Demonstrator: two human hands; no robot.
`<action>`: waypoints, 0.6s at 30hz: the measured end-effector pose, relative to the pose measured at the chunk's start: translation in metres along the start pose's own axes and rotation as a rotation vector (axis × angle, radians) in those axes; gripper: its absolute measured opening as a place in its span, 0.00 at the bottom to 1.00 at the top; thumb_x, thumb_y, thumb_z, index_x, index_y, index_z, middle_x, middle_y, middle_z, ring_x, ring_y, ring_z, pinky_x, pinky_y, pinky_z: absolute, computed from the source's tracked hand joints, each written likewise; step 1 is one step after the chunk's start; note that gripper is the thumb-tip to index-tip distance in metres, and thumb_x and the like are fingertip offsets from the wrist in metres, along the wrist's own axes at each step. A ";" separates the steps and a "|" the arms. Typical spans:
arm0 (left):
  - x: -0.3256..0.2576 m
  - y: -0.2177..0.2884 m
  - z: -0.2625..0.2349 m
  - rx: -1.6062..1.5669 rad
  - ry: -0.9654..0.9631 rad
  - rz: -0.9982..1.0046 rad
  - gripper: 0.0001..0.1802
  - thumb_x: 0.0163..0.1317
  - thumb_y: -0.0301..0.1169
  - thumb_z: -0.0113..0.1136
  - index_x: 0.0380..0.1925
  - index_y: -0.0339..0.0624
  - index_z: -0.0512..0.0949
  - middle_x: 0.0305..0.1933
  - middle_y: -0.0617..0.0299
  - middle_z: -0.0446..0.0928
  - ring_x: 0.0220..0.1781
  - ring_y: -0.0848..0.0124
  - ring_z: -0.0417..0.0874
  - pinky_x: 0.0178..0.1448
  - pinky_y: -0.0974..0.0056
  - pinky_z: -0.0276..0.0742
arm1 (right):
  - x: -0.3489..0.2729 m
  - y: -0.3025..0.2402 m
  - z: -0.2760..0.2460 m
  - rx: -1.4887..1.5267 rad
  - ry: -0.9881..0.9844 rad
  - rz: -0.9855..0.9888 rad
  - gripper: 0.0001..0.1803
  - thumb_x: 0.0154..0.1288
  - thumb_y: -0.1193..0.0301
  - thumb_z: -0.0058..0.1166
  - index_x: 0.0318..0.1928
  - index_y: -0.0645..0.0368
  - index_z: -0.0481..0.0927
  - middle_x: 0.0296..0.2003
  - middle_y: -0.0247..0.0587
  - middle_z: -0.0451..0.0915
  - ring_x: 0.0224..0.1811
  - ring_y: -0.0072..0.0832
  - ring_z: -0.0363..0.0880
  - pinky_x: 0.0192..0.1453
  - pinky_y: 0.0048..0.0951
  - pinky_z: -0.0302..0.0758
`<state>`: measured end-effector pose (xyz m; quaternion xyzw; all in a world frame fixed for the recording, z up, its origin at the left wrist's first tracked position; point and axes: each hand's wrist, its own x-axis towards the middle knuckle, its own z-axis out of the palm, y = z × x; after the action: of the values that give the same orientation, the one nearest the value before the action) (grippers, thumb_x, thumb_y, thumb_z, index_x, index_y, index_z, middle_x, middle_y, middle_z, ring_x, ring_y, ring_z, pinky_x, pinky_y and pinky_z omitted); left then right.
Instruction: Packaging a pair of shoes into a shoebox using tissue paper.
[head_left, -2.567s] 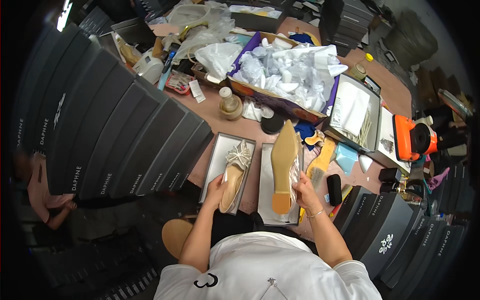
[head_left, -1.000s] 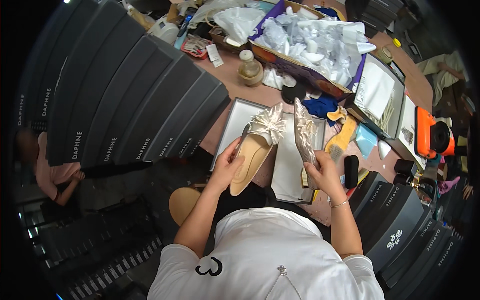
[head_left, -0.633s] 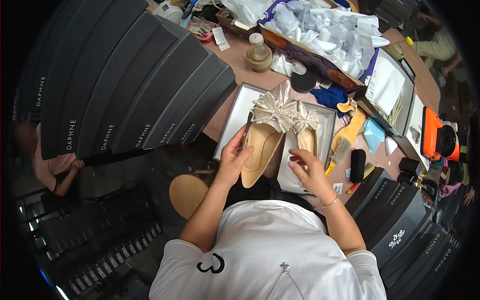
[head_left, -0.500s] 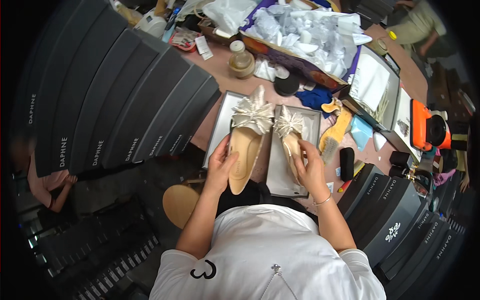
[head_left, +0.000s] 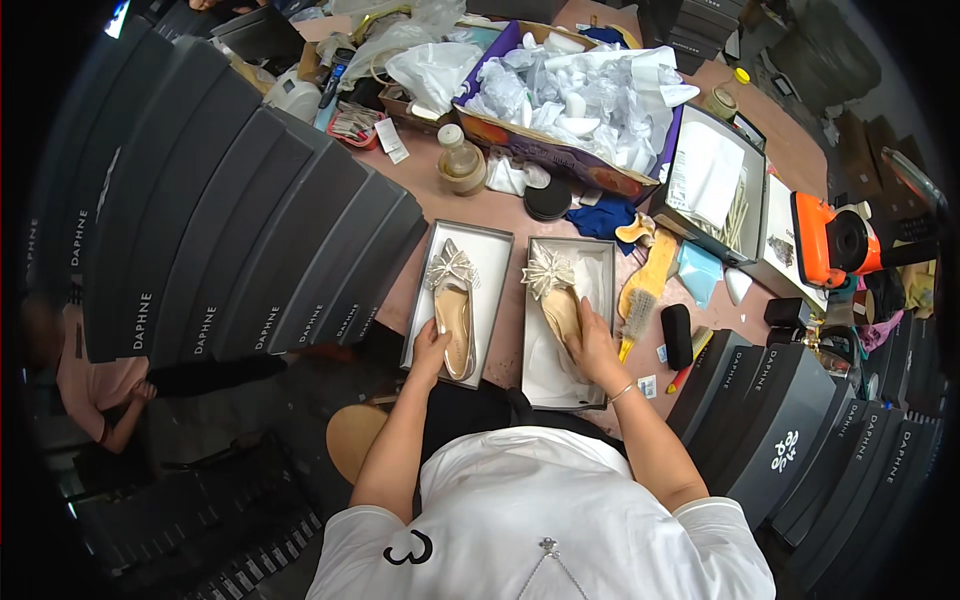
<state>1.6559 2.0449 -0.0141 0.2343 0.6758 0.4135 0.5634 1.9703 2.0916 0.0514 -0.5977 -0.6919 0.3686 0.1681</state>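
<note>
My left hand (head_left: 430,348) grips a beige pointed flat shoe (head_left: 457,318) by its heel side. The shoe has a glittery silvery bow at the toe and is over a shallow grey box half (head_left: 490,285) with a white inside. To its right, my right hand (head_left: 598,352) has hold of the matching shoe (head_left: 560,308), fingers along its side. That one is over a second grey box half (head_left: 542,370) lined with white paper. Whether either shoe rests on its box bottom, I cannot tell.
Stacked dark shoe boxes rise at left (head_left: 230,220) and right (head_left: 760,430). Behind stand a glue jar (head_left: 461,170), a black round lid (head_left: 547,201) and a purple carton (head_left: 570,150) of plastic wrap. A brush (head_left: 636,325) and an orange device (head_left: 822,240) lie right. Another person (head_left: 95,375) is at left.
Both shoes have moved away from my body and down towards the box halves. The left shoe has shifted left, over the left half. Both hands keep their hold.
</note>
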 end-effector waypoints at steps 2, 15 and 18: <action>0.000 0.001 0.003 0.008 -0.001 -0.001 0.32 0.62 0.24 0.54 0.66 0.32 0.58 0.57 0.49 0.73 0.55 0.66 0.76 0.57 0.67 0.71 | 0.007 0.007 0.005 -0.088 -0.071 0.044 0.38 0.59 0.75 0.49 0.69 0.68 0.50 0.51 0.69 0.70 0.50 0.59 0.73 0.55 0.45 0.71; -0.111 0.105 0.103 -0.245 -0.272 0.436 0.38 0.67 0.44 0.55 0.70 0.44 0.51 0.67 0.55 0.61 0.68 0.60 0.62 0.69 0.56 0.58 | -0.059 -0.065 -0.028 0.203 0.394 -0.300 0.28 0.58 0.80 0.48 0.61 0.67 0.66 0.48 0.56 0.72 0.49 0.47 0.74 0.53 0.37 0.72; -0.116 0.108 0.120 -0.572 -0.328 0.360 0.31 0.69 0.51 0.47 0.62 0.40 0.62 0.59 0.57 0.69 0.60 0.67 0.72 0.63 0.61 0.68 | -0.079 -0.096 -0.031 0.205 0.347 -0.354 0.27 0.57 0.80 0.51 0.60 0.66 0.69 0.48 0.53 0.73 0.49 0.46 0.74 0.53 0.36 0.72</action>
<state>1.7845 2.0486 0.1375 0.2456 0.3819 0.6347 0.6253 1.9417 2.0244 0.1572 -0.5013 -0.7056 0.2937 0.4057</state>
